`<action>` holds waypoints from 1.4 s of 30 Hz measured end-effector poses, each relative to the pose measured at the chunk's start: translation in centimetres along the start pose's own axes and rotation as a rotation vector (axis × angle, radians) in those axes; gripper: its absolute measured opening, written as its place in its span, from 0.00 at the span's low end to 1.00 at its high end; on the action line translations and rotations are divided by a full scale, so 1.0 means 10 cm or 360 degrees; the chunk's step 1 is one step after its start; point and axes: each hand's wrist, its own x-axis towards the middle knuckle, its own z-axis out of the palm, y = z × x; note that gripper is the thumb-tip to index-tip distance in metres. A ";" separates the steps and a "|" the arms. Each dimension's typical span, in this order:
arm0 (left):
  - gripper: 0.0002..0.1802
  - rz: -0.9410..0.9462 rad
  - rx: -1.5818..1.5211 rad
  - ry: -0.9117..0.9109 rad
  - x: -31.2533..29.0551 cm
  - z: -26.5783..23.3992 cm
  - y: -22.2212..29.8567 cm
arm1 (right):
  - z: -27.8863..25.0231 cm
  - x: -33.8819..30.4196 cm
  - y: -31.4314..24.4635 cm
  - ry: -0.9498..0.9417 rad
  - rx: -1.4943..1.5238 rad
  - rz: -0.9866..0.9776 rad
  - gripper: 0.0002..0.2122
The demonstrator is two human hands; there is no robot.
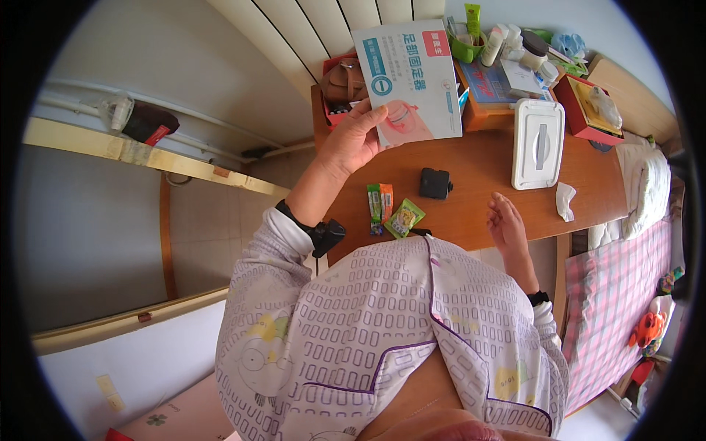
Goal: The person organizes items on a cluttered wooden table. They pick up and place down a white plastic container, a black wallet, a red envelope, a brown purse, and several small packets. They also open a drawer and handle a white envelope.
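My left hand [351, 138] grips the lower left edge of a flat white cardboard box [419, 66], thumb on its front face. The box has blue print and a pink foot picture, and is held up over the far left of the brown wooden desk [471, 165]. My right hand [504, 219] hovers by the desk's front edge, fingers loosely curled, with nothing visible in it. Between the hands lie a small black boxy device [435, 184], narrow green and orange packets [380, 204] and a green snack packet [404, 218].
A white tissue box [539, 143] and a crumpled tissue [565, 202] are on the right. Behind stand bottles and jars [507, 45], a red box [588, 110] and a brown bag [344, 81]. A checked bed [618, 309] lies right; a wooden rail [147, 156] runs left.
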 end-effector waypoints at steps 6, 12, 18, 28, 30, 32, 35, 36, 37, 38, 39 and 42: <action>0.27 0.0001 0.0039 -0.0036 -0.03 0.01 -0.04 | 0.01 0.01 -0.01 0.0018 -0.0020 0.0037 0.10; 0.29 -0.0033 0.0048 -0.0059 -0.06 0.01 -0.08 | -0.03 0.06 0.04 -0.0008 -0.0018 0.0044 0.10; 0.30 -0.0066 0.0048 -0.0116 -0.08 0.01 -0.08 | -0.05 0.07 0.08 -0.0023 -0.0011 0.0067 0.10; 0.29 0.1371 0.2399 0.0150 -0.13 0.04 -0.13 | 0.23 -0.07 -0.16 -0.0641 0.0252 0.0062 0.19; 0.32 0.1501 0.2503 0.0037 -0.11 0.05 -0.16 | 0.39 -0.10 -0.26 -0.0838 0.0315 0.0049 0.20; 0.32 0.1516 0.2553 -0.0017 -0.12 0.06 -0.21 | 0.54 -0.13 -0.35 -0.0948 0.0324 0.0025 0.21; 0.35 0.1503 0.2460 -0.0065 -0.10 0.06 -0.27 | 0.74 -0.17 -0.43 -0.0954 0.0235 -0.0062 0.22; 0.35 0.1502 0.2495 -0.0080 -0.11 0.05 -0.29 | 0.80 -0.19 -0.45 -0.0925 0.0218 -0.0071 0.22; 0.35 0.1505 0.2530 -0.0092 -0.11 0.05 -0.29 | 0.84 -0.21 -0.47 -0.0897 0.0193 -0.0081 0.22; 0.34 0.1510 0.2565 -0.0102 -0.11 0.04 -0.30 | 0.88 -0.22 -0.50 -0.0872 0.0166 -0.0091 0.23; 0.34 0.1533 0.2621 -0.0127 -0.12 0.03 -0.30 | 0.92 -0.23 -0.51 -0.0856 0.0171 -0.0092 0.23; 0.34 0.1602 0.2768 -0.0178 -0.14 0.01 -0.31 | 0.99 -0.26 -0.52 -0.0809 0.0179 -0.0083 0.24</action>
